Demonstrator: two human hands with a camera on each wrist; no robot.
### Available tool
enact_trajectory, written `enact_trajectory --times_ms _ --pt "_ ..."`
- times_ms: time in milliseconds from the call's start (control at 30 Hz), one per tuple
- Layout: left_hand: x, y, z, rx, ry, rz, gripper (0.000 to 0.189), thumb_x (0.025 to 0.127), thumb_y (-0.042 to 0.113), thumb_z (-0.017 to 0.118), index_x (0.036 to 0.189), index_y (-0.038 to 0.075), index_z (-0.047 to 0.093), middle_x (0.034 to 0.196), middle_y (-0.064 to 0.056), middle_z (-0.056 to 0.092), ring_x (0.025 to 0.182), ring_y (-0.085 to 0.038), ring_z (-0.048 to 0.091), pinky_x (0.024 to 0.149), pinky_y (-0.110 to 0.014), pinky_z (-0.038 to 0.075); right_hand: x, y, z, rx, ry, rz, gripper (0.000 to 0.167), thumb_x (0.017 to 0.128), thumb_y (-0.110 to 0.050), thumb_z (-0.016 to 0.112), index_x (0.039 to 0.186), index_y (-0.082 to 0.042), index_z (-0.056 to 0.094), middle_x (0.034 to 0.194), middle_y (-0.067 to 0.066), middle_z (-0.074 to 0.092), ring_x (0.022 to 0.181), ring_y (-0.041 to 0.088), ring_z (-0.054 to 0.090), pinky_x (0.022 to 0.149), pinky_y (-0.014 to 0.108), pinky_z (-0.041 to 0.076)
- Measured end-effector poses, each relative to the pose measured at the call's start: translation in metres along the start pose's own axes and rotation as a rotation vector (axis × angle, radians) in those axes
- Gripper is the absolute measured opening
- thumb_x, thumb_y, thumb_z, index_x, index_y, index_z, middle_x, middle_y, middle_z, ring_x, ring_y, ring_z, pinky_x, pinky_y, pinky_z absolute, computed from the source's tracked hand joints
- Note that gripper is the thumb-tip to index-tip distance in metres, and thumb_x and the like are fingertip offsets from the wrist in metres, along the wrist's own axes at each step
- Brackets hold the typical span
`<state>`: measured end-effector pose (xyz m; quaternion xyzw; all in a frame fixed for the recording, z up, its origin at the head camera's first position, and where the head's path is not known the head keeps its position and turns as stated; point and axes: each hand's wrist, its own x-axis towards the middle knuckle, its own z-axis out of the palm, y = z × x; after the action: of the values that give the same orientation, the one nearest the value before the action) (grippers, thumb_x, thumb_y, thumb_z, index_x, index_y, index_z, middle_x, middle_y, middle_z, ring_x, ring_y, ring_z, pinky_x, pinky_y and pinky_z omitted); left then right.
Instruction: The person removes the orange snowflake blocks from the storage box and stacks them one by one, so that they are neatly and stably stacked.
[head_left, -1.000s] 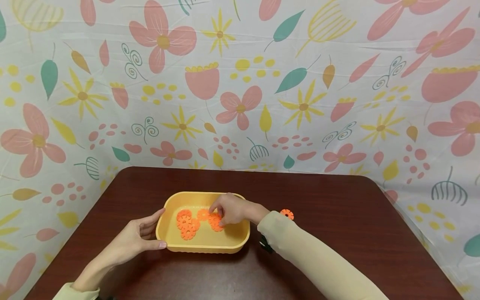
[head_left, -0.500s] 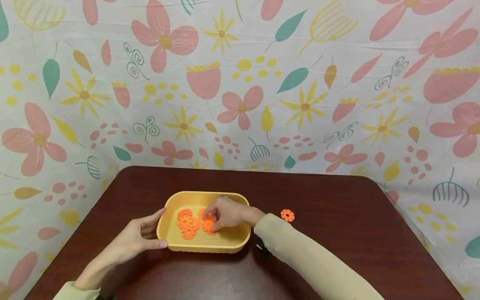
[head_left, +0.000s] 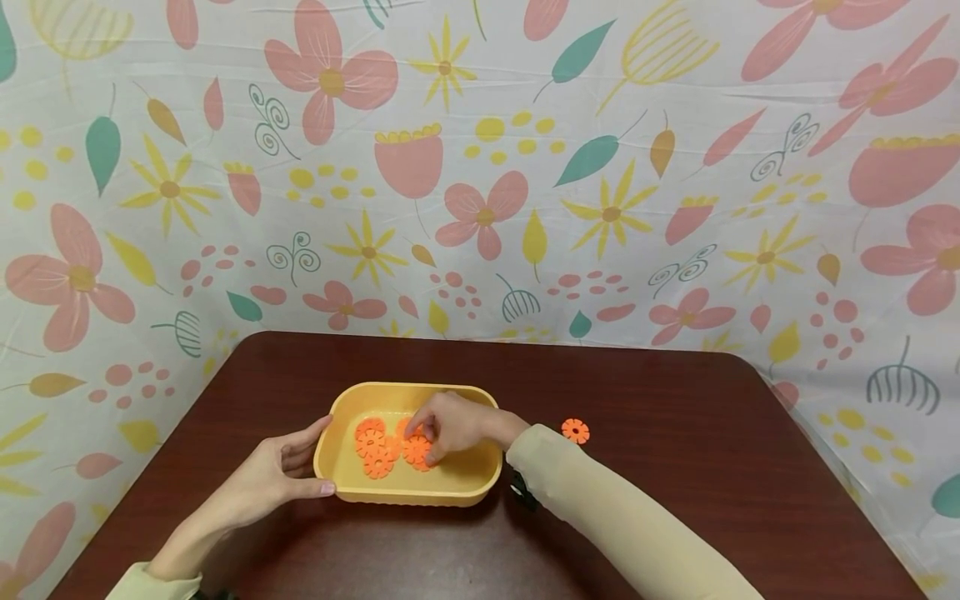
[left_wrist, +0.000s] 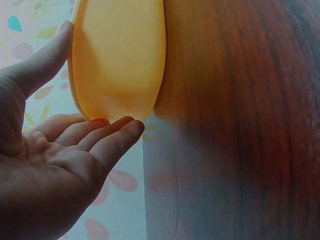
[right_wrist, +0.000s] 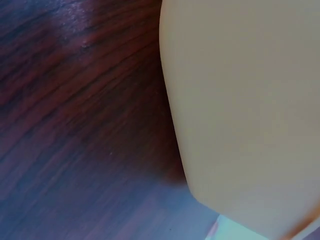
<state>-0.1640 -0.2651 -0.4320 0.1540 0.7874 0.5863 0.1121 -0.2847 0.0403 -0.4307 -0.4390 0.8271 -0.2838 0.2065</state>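
Note:
A yellow plastic tub (head_left: 416, 497) sits on the table, with several orange snowflake building discs (head_left: 378, 464) inside. My left hand (head_left: 262, 479) holds the tub's left end, thumb at the near corner and fingers along the end wall. The left wrist view shows the thumb beside the tub (left_wrist: 122, 55) and the fingertips at its end. Reaching over the right wall, my right hand (head_left: 453, 423) pinches a snowflake disc (head_left: 417, 451) between thumb and fingers, low inside the tub. Part of that disc is hidden by the fingers. The right hand is out of sight in the right wrist view.
One more orange snowflake disc (head_left: 575, 431) lies on the dark wood table (head_left: 660, 467), right of the tub and beyond the right sleeve (head_left: 600, 500). A floral cloth (head_left: 480, 167) hangs behind the table. A pale tan surface (right_wrist: 245, 100) fills the right wrist view's right side.
My right hand has moved a little left inside the tub with the disc, then stayed nearly still. My left hand keeps its place on the tub's end.

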Motion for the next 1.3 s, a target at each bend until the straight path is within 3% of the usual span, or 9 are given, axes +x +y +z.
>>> enact_trajectory --times_ms 367,700,800,1000,1100,1300 --pt "0.0 0.001 0.0 0.009 -0.003 0.006 0.095 0.088 0.007 0.087 0.162 -0.008 0.029 0.164 -0.031 0.027 0.144 -0.051 0.038 0.098 -0.034 0.056 -0.001 0.0 0.001 -0.054 0.019 0.006 0.036 0.078 -0.004 0.094 0.112 -0.005 0.08 0.084 0.008 0.068 0.073 0.005 0.052 0.07 0.019 0.046" --pt "0.0 0.001 0.0 0.0 -0.009 0.006 0.096 0.088 0.008 0.087 0.162 -0.008 0.028 0.164 -0.031 0.027 0.144 -0.05 0.037 0.097 -0.033 0.056 -0.005 -0.004 -0.003 0.007 0.052 -0.003 0.038 0.077 -0.003 0.093 0.113 -0.005 0.08 0.102 -0.001 0.074 0.076 0.013 0.055 0.07 0.021 0.048" --pt "0.0 0.0 0.0 -0.008 -0.015 0.011 0.096 0.089 0.008 0.086 0.162 -0.008 0.027 0.164 -0.031 0.027 0.144 -0.05 0.037 0.096 -0.033 0.057 -0.006 -0.005 -0.003 0.033 0.051 -0.014 0.038 0.078 -0.003 0.092 0.114 -0.005 0.079 0.096 -0.004 0.073 0.072 0.01 0.054 0.069 0.02 0.048" --pt "-0.001 -0.001 0.001 -0.009 -0.007 0.013 0.095 0.088 0.006 0.086 0.162 -0.008 0.028 0.165 -0.03 0.027 0.144 -0.049 0.037 0.097 -0.033 0.056 -0.008 -0.008 -0.004 0.106 0.041 0.017 0.036 0.082 -0.002 0.089 0.116 -0.005 0.079 0.068 -0.004 0.057 0.059 0.007 0.046 0.061 0.019 0.041" --pt "-0.001 -0.001 0.001 -0.007 -0.005 0.012 0.095 0.088 0.006 0.086 0.162 -0.007 0.028 0.165 -0.03 0.027 0.144 -0.049 0.037 0.097 -0.034 0.056 -0.01 -0.008 -0.005 0.126 0.054 0.017 0.035 0.083 -0.002 0.089 0.115 -0.006 0.079 0.068 -0.002 0.059 0.061 0.008 0.049 0.061 0.02 0.041" --pt "-0.001 -0.001 0.001 0.002 -0.003 0.017 0.095 0.088 0.007 0.087 0.162 -0.008 0.029 0.164 -0.031 0.027 0.144 -0.05 0.038 0.097 -0.034 0.057 -0.014 -0.006 -0.008 0.131 0.096 -0.005 0.036 0.081 -0.005 0.091 0.115 -0.007 0.079 0.085 -0.001 0.07 0.071 0.011 0.056 0.067 0.02 0.046"
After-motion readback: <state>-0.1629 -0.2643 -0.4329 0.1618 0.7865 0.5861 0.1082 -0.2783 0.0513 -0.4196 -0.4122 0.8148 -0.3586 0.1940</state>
